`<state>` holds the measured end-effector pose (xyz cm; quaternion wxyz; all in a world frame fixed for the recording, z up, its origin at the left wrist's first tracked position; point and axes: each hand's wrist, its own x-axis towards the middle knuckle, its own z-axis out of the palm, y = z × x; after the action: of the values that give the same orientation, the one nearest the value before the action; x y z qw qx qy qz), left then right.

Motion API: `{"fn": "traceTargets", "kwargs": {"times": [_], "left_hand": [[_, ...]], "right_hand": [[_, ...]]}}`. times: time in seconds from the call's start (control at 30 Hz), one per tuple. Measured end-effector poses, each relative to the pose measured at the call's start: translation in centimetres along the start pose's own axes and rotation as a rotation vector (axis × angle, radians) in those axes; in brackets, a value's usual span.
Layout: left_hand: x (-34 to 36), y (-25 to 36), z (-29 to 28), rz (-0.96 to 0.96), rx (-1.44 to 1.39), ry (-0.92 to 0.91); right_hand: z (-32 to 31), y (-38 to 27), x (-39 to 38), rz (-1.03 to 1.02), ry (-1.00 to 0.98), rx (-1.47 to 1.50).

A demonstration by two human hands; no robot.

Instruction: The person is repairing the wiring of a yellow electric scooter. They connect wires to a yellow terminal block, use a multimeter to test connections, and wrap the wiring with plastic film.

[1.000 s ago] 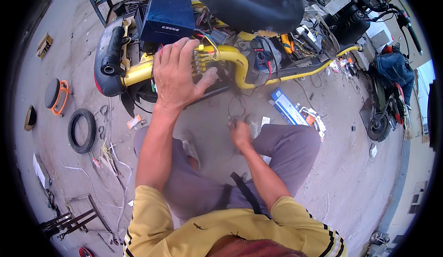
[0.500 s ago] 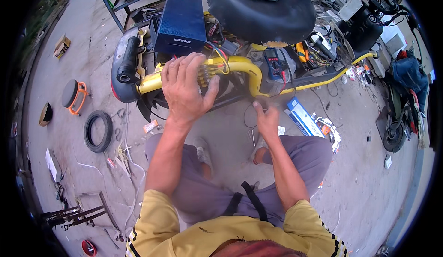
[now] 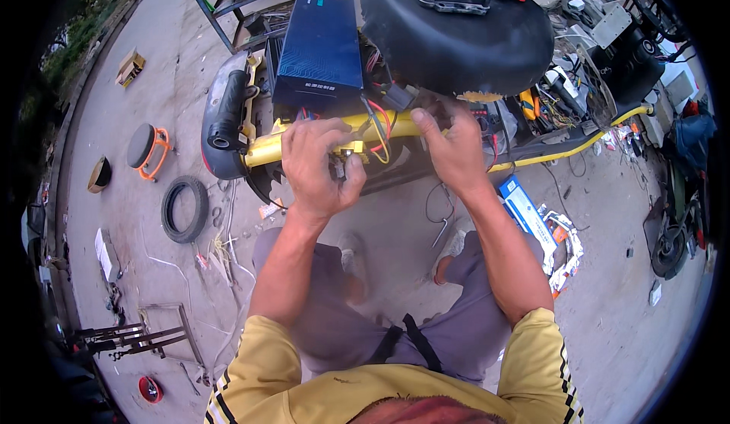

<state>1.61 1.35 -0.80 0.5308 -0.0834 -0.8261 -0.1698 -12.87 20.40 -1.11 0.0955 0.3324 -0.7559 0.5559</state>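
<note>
A yellow tubular scooter frame [image 3: 266,152] crosses in front of me. My left hand [image 3: 315,167] is closed over its left part, fingers curled on top and thumb below, next to a small yellow bracket-like piece [image 3: 351,148]. Red, black and yellow wires [image 3: 378,129] loop over the tube between my hands. My right hand [image 3: 458,150] reaches the tube's bend with its thumb raised against it. Its other fingers are blurred and partly hidden, so what they hold cannot be told. Just behind it, a multimeter [image 3: 479,109] is mostly covered by the hand.
A dark blue box [image 3: 319,51] rests on the frame beside a big black seat or cover [image 3: 456,44]. Tools and wires lie at the right. On the ground are a tyre [image 3: 184,209], an orange-legged stool [image 3: 149,150], a blue-white box [image 3: 525,205] and a hex key [image 3: 440,231].
My right hand has risen from below the frame to the tube's bend, now covering much of the multimeter. My left hand's fingers have curled more. The whole view has shifted slightly.
</note>
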Motion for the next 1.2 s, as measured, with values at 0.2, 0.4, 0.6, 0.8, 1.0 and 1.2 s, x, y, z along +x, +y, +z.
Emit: {"fn": "traceTargets", "kwargs": {"times": [0.2,0.4,0.6,0.8,1.0,1.2], "left_hand": [[-0.4,-0.5,0.4,-0.006,-0.028,0.035],[0.1,-0.5,0.5,0.009,-0.041,0.031],[0.2,-0.6,0.6,0.017,-0.035,0.031],[0.0,-0.7,0.4,0.017,-0.028,0.027],[0.2,-0.5,0.6,0.021,-0.031,0.026],[0.0,-0.6,0.7,0.008,-0.051,0.025]], "right_hand": [[-1.3,1.0,1.2,0.223,-0.076,0.106],[-1.0,-1.5,2.0,0.003,-0.176,-0.124],[-0.2,0.0,1.8,0.016,-0.165,-0.026],[-0.2,-0.6,1.6,0.001,-0.17,0.027],[-0.6,0.1,1.8,0.038,-0.222,-0.039],[-0.2,-1.3,2.3,0.039,-0.227,-0.099]]}}
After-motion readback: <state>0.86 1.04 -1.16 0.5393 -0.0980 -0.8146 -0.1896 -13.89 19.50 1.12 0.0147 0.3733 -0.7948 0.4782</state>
